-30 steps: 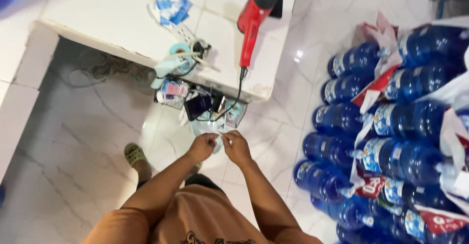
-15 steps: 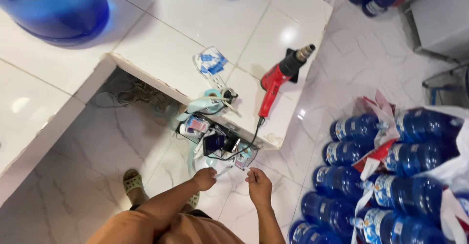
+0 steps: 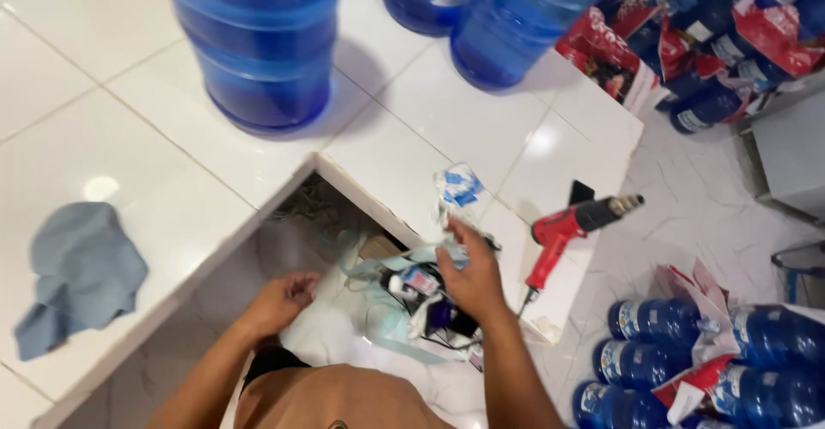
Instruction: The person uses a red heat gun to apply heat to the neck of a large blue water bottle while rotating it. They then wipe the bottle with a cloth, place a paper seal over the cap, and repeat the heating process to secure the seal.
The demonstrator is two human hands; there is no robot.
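White tiled counter (image 3: 172, 180) is carrying blue jugs (image 3: 258, 42); our right hand (image 3: 471, 274) is reaching, fingers spread, over a clutter bag (image 3: 404, 309) beside a red heat gun (image 3: 571, 227), our left hand (image 3: 279, 302) hanging loosely curled, empty.

Left hand (image 3: 284, 302) loosely curled, right hand (image 3: 471, 279) outstretched

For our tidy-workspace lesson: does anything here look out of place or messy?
Yes. A tangled heap of small items and cords spills off the counter edge under the right hand. A crumpled grey cloth lies on the counter, and the red heat gun sits near its edge.
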